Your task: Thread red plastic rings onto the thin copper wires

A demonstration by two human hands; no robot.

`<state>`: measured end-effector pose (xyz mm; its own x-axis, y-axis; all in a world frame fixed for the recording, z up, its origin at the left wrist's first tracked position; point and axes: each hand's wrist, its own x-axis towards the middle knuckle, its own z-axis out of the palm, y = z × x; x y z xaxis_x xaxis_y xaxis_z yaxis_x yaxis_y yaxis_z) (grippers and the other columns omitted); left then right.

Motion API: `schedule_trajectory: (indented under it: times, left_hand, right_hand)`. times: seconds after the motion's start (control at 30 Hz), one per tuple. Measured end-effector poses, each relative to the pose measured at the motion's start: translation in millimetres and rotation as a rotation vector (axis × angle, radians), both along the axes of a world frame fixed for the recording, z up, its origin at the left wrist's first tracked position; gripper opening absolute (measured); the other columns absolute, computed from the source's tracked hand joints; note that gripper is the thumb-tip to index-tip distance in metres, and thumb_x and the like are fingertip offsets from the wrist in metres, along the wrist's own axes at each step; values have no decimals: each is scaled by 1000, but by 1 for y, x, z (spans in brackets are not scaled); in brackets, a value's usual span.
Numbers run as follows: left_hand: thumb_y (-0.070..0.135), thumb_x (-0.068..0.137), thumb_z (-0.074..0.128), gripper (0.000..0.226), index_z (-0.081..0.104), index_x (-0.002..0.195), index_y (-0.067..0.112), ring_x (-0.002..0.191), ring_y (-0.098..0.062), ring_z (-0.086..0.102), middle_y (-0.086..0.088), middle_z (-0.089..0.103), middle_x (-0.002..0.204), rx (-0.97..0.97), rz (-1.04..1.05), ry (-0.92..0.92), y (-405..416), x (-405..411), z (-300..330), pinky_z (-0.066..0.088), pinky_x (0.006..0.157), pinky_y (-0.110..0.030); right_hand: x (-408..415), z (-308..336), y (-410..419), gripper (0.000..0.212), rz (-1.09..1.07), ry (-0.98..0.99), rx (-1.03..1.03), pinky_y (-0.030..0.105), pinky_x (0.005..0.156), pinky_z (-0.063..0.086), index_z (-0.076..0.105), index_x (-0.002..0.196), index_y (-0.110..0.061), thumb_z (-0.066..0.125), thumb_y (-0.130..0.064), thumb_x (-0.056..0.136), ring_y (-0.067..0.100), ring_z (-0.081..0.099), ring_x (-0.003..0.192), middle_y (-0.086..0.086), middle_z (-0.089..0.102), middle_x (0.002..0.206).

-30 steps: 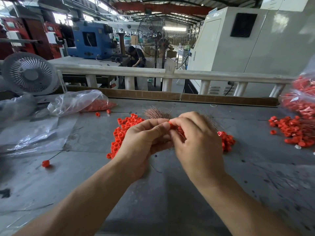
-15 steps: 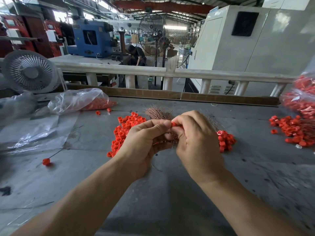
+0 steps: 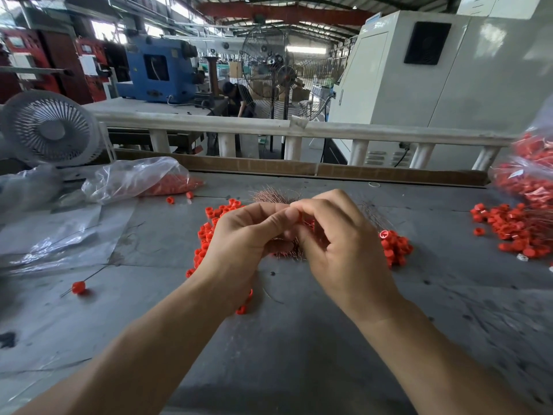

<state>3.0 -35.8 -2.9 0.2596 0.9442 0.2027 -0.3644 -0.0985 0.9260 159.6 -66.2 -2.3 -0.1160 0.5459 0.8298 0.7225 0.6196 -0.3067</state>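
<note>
Nearest the camera, 2 bare forearms reached out over the grey table (image 3: pixel 284 339) and met at its middle, where the left hand (image 3: pixel 242 238) and the right hand (image 3: pixel 335 235) were pressed fingertip to fingertip. Both had curled fingers: the left seemed to grip the bundle of copper wires (image 3: pixel 270 196), whose frayed ends fanned out just beyond its knuckles, probably to keep 1 wire end steady, while the right thumb and forefinger closed on something small at the meeting point. A sliver of red ring (image 3: pixel 309 223) showed between the fingers there, though whether it was already on a wire could not be told, since the fingers hid the join. Holding the work close between both hands likely served to line the thin wire up with the ring's hole. Loose red rings (image 3: pixel 209 229) lay heaped just left of and under the left hand, and a smaller heap (image 3: pixel 395 245) sat just beside the right hand, both within easy reach for the next pick. Off to the left, well apart, 1 ring on a wire (image 3: pixel 78 287) rested alone on the table, seemingly finished. Farther right a larger spread of rings (image 3: pixel 514 226) trailed wires toward a plastic bag (image 3: pixel 526 175). Beyond the left heap lay a clear bag (image 3: pixel 140 178) holding more red pieces, with a white fan (image 3: pixel 49 128) behind it.
</note>
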Motion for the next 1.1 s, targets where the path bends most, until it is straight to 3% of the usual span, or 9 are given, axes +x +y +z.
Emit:
schedule_trajectory:
  times: [0.1, 0.2, 0.3, 0.43, 0.53, 0.63, 0.77, 0.9, 1.1]
  left_hand:
    - [35, 77, 83, 28, 77, 86, 9, 80, -23, 64, -14, 68, 84, 12, -2, 13, 0, -1, 1, 55, 79, -36]
    - [52, 89, 69, 46, 77, 85, 6, 77, -27, 64, -15, 71, 85, -52, 17, 76, 1, -3, 4, 55, 74, -39]
    - [61, 91, 59, 68, 72, 100, -5, 96, -42, 70, -25, 73, 102, -82, -97, 169, -1, -3, 5, 57, 89, -49]
    - [35, 91, 67, 30, 75, 96, 7, 88, -26, 71, -16, 72, 93, -40, -246, -24, -6, -4, 11, 59, 82, -36]
    - [20, 93, 67, 14, 70, 92, 6, 78, -22, 69, -11, 70, 85, -4, -190, -116, -4, -8, 16, 59, 74, -32]
    - [23, 84, 69, 15, 69, 89, 8, 78, -19, 67, -9, 73, 87, 20, -30, -126, 0, -11, 20, 56, 76, -30]
    - [24, 85, 68, 18, 71, 92, 7, 72, -18, 71, -12, 77, 86, 6, 138, -76, 2, -13, 18, 58, 66, -26]
    - [15, 97, 63, 13, 70, 96, 4, 72, -21, 73, -16, 77, 89, -60, 183, -49, 3, -15, 17, 60, 61, -26]
    - [13, 100, 62, 14, 70, 94, 3, 68, -20, 71, -15, 76, 83, -96, 298, 6, 9, -18, 13, 59, 57, -26]
  right_hand:
    - [0, 2, -3, 13, -25, 9, 80, 40, 70, 55, 75, 108, -7, 70, -12, 97, 19, 65, 84, 3, 65, 97]
    - [-1, 5, -8, 15, -58, -18, 202, 36, 68, 54, 76, 110, -6, 71, -15, 98, 19, 64, 80, 4, 66, 92]
    - [-5, 7, -11, 15, 4, -39, 216, 36, 68, 53, 76, 109, -5, 70, -15, 98, 20, 62, 77, 5, 65, 91]
    - [-9, 5, -14, 11, 62, -77, 193, 32, 69, 54, 73, 100, -2, 69, -10, 94, 18, 62, 76, 4, 65, 89]
    - [-7, 4, -14, 10, 76, -65, 155, 33, 68, 53, 70, 96, -2, 68, -8, 88, 16, 59, 74, 2, 62, 87]
    - [-4, 3, -11, 10, 48, -41, 110, 36, 65, 53, 67, 94, -4, 68, -5, 85, 16, 59, 73, -1, 62, 84]
    - [-2, 1, -9, 10, -10, -18, 35, 39, 63, 53, 67, 95, -10, 67, -8, 85, 17, 61, 69, -5, 64, 79]
    - [-3, 2, -9, 25, 19, -62, -34, 33, 75, 55, 75, 110, -16, 67, -11, 87, 11, 66, 83, -8, 72, 93]
    - [2, 0, -7, 18, 137, -101, -205, 31, 82, 56, 75, 105, -20, 71, -13, 88, 6, 69, 91, -12, 74, 100]
